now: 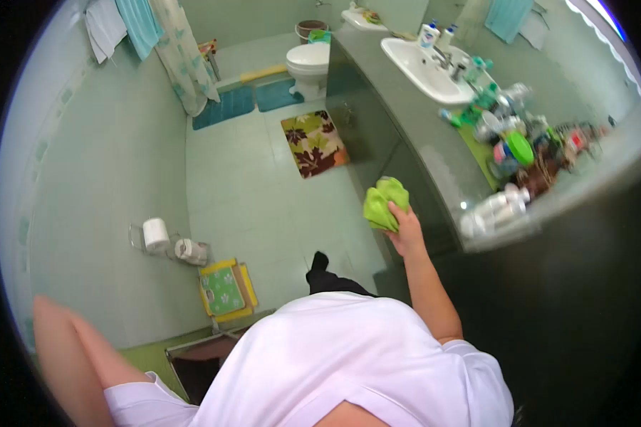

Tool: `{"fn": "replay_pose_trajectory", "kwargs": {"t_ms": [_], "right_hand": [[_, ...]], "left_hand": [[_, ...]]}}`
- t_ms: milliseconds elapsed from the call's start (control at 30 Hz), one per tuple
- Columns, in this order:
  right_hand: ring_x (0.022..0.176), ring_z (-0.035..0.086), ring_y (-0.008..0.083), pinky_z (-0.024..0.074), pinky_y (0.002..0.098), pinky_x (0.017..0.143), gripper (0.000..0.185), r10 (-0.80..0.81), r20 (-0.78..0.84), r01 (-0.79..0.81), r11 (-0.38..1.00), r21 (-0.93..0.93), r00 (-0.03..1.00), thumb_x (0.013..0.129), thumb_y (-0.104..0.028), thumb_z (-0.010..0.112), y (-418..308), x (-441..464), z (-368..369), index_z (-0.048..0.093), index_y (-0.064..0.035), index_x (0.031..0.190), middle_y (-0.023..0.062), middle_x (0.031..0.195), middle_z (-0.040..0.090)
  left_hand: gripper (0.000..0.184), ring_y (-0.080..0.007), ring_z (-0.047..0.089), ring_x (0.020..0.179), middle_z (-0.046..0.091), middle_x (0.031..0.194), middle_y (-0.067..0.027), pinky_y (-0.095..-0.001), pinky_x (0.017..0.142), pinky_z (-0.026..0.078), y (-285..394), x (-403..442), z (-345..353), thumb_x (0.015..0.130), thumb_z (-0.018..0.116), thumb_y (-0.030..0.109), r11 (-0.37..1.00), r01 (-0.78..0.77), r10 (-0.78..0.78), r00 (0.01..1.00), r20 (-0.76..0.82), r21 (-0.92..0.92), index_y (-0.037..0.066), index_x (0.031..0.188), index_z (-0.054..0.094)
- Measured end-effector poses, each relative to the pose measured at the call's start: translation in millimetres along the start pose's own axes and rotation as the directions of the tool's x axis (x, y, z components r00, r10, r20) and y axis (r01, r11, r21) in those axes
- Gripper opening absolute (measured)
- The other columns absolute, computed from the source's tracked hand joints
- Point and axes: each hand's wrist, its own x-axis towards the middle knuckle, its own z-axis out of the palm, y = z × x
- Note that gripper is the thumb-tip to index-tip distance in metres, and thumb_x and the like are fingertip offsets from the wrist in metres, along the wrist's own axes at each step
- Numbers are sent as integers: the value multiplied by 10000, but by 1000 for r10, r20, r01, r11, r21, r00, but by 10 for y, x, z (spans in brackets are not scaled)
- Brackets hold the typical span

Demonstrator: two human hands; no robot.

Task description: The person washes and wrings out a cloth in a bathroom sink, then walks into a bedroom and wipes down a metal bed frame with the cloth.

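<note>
A bright green cloth (384, 201), bunched up, is gripped in my right hand (407, 233). That hand is held out in front of the dark vanity cabinet (377, 146), a little left of the grey countertop's edge (421, 149). My left arm (71, 341) is bent at the far left near the wall, and its hand lies outside the picture. On the counter stand a white sink (413, 67), pump bottles (429, 34) and a crowd of toiletries, among them a jar with a green lid (518, 149).
A leaf-patterned mat (313, 142) and blue mats (224, 108) lie on the tiled floor. The toilet (310, 62) is at the back. Toilet paper rolls (155, 235) hang on the left wall above a small yellow-and-green stool (224, 290). A shower curtain (181, 57) hangs at upper left.
</note>
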Motion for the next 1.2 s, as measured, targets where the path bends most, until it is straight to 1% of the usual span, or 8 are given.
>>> {"fn": "replay_pose_trajectory", "kwargs": {"t_ms": [367,800,867,933,1000,1067,1100,1200], "right_hand": [[933,562,225,501,348,653,410,-220,-173,216,975,-44,960,855,-184,517,-1306,3158,650,361,-103,1226,87,1111,505],[1001,517,246,452,373,790,486,-524,-618,423,849,-317,587,831,-224,553,-2369,5461,218,322,-61,1226,130,1132,481],[1055,484,275,411,365,855,591,-646,-603,398,763,-509,469,804,-269,587,-2399,5837,-171,299,-29,1261,173,1151,475],[1085,464,305,371,358,907,658,-602,-585,134,750,-648,544,786,-295,607,-2524,5977,-262,274,-22,1284,207,1178,457],[1108,438,365,342,382,944,764,-627,-515,-71,593,-802,584,746,-333,641,-2710,6159,-396,238,-23,1315,267,1176,440],[1104,432,382,351,391,935,756,-769,-413,-210,355,-911,489,735,-336,648,-2886,6468,-754,261,-15,1300,281,1162,439],[1103,429,391,355,395,930,752,-824,-342,-284,230,-931,452,730,-338,651,-3015,6614,-902,272,-11,1292,288,1155,439],[1025,489,399,396,403,865,643,-705,-544,-181,525,-832,455,742,-352,632,-3497,7092,-1264,388,32,1197,304,1047,508]], "left_hand": [[304,-187,436,917,477,963,-95,-331,794,347,-3034,458,-642,762,552,289,994,-21,15,999,-50,-107,93,991,508],[342,-202,426,948,474,989,-112,-350,815,335,-6359,1152,-1189,764,546,345,816,-314,218,945,-246,-484,109,1008,503],[349,-204,425,953,474,993,-115,-353,818,333,-6740,1245,-1204,765,545,354,758,-361,165,912,-376,-544,111,1011,503],[355,-207,423,957,473,997,-117,-356,821,331,-7122,1223,-1080,765,544,363,741,-334,-30,851,-525,-583,114,1014,502],[387,-241,434,921,472,971,-134,-383,831,342,-7700,1170,-697,771,524,429,742,190,-546,727,-416,-643,88,952,536],[440,-224,398,924,445,937,-118,-384,809,313,-7902,1633,-241,796,455,473,627,309,-226,951,212,-715,71,962,523],[419,-215,394,881,441,912,-114,-373,781,316,-7968,1778,-101,803,448,460,575,262,-242,959,144,-775,67,931,516],[381,-197,385,801,431,868,-107,-352,729,321,-8244,2029,123,815,438,429,441,105,-290,956,-30,-892,58,876,498]]}}
